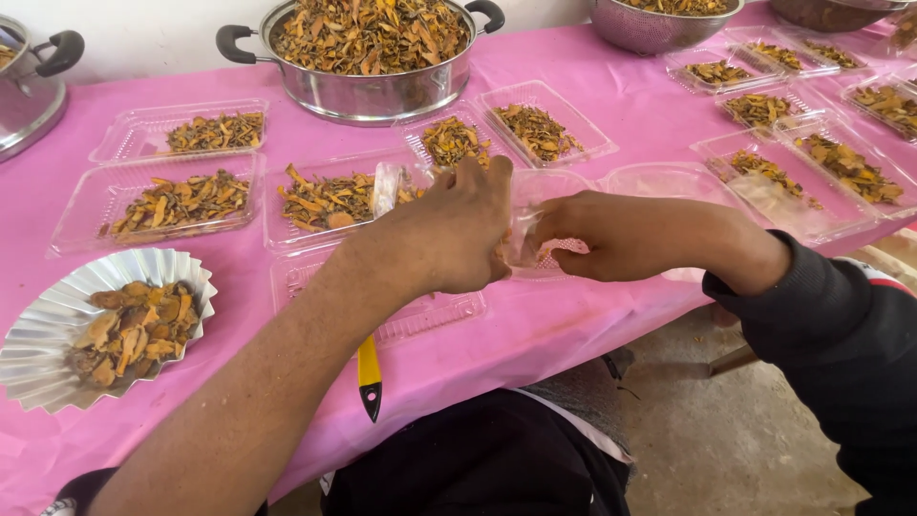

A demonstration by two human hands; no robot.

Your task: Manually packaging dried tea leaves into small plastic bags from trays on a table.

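Both forearms stretched over the surface's (592, 72) near edge, meeting at mid-front. Left hand (458, 234) knuckles up, grip pinching a clear tray (535, 225) from the left; right hand (611, 237) grasping its right side. Tray between both grips, above a lid (430, 315).

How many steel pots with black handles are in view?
2: a full pot at top centre, a second pot cut off at left edge. Others may be unseen.

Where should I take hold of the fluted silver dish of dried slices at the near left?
Probably by the fluted silver dish's bare outer rim, coming from the left with the left hand: the dried slices sit heaped toward its right, and the pleated rim flares up, giving an edge to pinch.
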